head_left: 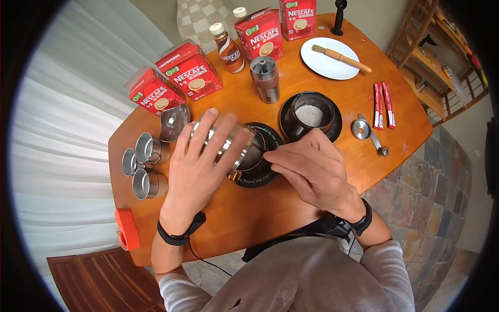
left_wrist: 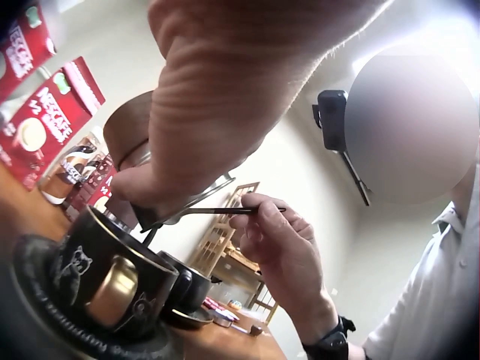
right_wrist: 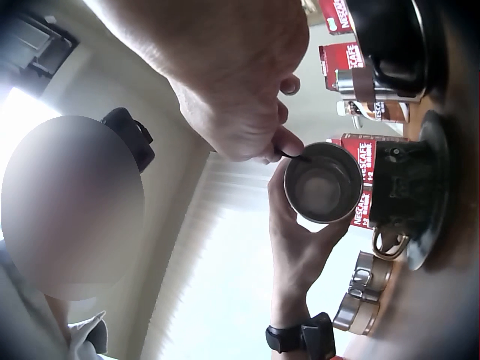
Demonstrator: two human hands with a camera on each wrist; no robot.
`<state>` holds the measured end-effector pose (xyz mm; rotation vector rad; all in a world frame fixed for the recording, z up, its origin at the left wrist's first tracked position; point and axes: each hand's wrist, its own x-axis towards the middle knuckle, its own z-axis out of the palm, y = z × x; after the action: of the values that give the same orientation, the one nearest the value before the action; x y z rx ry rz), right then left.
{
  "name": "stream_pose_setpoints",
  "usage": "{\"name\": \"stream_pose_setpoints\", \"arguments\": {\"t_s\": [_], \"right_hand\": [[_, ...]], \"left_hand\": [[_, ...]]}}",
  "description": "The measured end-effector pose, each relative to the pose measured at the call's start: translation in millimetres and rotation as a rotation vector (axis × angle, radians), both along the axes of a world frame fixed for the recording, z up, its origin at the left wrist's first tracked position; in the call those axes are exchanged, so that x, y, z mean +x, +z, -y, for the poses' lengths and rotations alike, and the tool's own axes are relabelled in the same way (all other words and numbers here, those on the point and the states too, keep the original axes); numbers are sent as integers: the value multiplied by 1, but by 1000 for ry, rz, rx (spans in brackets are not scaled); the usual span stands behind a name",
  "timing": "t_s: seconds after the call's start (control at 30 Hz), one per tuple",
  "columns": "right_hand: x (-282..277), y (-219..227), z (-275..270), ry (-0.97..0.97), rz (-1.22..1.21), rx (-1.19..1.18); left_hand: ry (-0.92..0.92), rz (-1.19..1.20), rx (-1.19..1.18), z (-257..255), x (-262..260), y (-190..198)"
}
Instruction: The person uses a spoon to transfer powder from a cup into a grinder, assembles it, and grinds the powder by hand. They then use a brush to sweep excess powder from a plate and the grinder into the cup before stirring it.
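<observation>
Left hand (head_left: 197, 164) grips, fingers curled round, a silver-coloured, smooth-walled metal cup (right_wrist: 322, 191); right hand (head_left: 319, 174) pinches the dark, thin-handled tool (left_wrist: 217, 211) between thumb and fingers, its far end at the metal cup's mouth. Metal cup is tilted, mouth toward the right hand, above the black cup with gold handle (left_wrist: 112, 244), which sits upright on a dark, lettered saucer (head_left: 260, 182). Judgement: metal cup light, stiff, likely slippery on its polished wall; best taken round the body, fingers clear of the rim. Tool looks very light; take it by the shaft. Gold-handled cup probably ceramic: heavier, chips if knocked; handle or lower wall the hold. Right of it, a black cup of pale powder (head_left: 310, 115); left, three small steel cups (head_left: 148, 184); beyond it, a steel-and-brown cylindrical grinder (head_left: 267, 86), then red cardboard coffee boxes (head_left: 192, 75).
</observation>
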<state>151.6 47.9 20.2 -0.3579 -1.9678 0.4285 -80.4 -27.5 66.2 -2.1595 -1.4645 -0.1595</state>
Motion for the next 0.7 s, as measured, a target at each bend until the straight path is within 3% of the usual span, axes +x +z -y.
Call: {"name": "stream_pose_setpoints", "arguments": {"t_s": [0.7], "right_hand": [[13,-28,4,17,-91,-178]], "left_hand": [[-120,-370,-6,-8,11,-8]]}}
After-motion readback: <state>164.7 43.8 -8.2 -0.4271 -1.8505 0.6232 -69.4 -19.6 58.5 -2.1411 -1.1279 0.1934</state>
